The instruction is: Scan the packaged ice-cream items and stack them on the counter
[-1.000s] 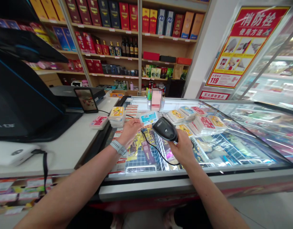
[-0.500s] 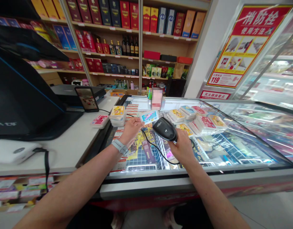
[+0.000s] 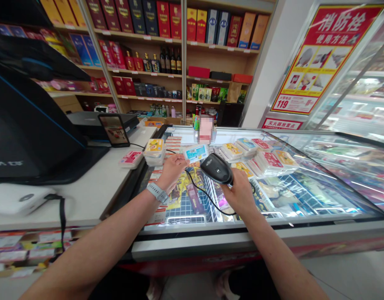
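My left hand [image 3: 173,170], with a watch on its wrist, is closed on the left end of a flat clear pack with a blue label [image 3: 195,153]. My right hand [image 3: 241,189] is wrapped round the handle of a black barcode scanner [image 3: 216,168], whose head points at the blue pack from close by. The scanner's cable [image 3: 207,195] loops down over the glass. To the left of the blue pack stands a stack of yellow-labelled packs [image 3: 154,152]. Right of the scanner lie more piled packs with red labels [image 3: 271,160] and yellow labels [image 3: 231,150].
Below the packs is a glass-topped freezer [image 3: 185,228] with wire baskets of goods inside. On the left counter [image 3: 116,183] are a red-labelled pack [image 3: 131,159], a phone on a stand [image 3: 114,129], a white device [image 3: 19,198] and a large black terminal [image 3: 32,121].
A pinkish-red light streak that lay across the blue pack's label is gone. Both hands, the pack and the scanner have hardly moved.
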Action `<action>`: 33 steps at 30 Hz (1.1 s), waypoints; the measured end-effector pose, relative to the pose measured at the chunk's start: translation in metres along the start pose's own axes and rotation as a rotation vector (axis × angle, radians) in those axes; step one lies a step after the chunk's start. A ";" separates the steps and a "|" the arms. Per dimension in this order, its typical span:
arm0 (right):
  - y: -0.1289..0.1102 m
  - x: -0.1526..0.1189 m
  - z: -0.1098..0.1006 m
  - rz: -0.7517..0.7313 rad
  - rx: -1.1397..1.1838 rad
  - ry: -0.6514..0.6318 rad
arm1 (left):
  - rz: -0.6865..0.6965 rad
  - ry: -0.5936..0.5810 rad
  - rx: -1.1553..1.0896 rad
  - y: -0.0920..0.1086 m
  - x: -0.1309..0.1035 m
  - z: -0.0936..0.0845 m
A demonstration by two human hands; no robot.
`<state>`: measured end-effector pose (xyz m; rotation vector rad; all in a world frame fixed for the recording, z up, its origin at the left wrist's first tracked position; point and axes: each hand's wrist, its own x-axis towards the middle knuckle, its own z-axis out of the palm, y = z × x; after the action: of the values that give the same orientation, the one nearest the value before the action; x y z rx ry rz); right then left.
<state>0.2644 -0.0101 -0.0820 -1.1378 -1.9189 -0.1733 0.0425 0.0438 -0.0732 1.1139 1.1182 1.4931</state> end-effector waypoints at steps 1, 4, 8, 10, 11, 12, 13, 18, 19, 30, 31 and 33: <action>0.000 0.000 0.000 -0.001 0.001 0.006 | 0.001 0.002 0.000 0.000 0.001 0.000; 0.000 0.000 0.001 -0.006 0.006 0.020 | 0.016 0.000 -0.003 0.004 0.004 -0.003; 0.001 0.000 0.001 -0.005 0.003 0.026 | 0.098 0.036 -0.009 0.025 0.011 -0.013; 0.001 0.000 0.001 -0.013 0.004 0.018 | 0.204 0.094 0.017 0.039 0.018 -0.025; 0.001 0.000 0.001 -0.019 0.004 0.013 | 0.274 0.134 0.045 0.046 0.022 -0.033; 0.002 -0.001 0.001 -0.023 0.004 0.009 | 0.347 0.178 0.089 0.053 0.026 -0.044; 0.002 -0.001 0.001 -0.024 0.003 0.007 | 0.423 0.236 0.148 0.059 0.030 -0.056; 0.003 -0.001 0.002 -0.022 -0.010 0.017 | 0.622 0.530 0.795 0.079 0.033 -0.134; 0.003 -0.001 0.002 -0.025 -0.014 0.015 | 0.641 0.547 0.941 0.079 0.030 -0.149; 0.002 -0.001 0.001 -0.017 -0.027 -0.009 | 0.496 0.307 1.622 0.044 0.008 -0.202; 0.002 -0.001 0.001 -0.016 -0.027 -0.013 | 0.482 0.271 1.644 0.044 0.007 -0.201; 0.002 0.000 0.001 -0.013 -0.026 -0.018 | 0.466 0.192 1.685 0.046 0.004 -0.198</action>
<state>0.2654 -0.0088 -0.0832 -1.1475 -1.9449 -0.1960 -0.1584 0.0146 -0.0617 2.4416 2.4809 0.6688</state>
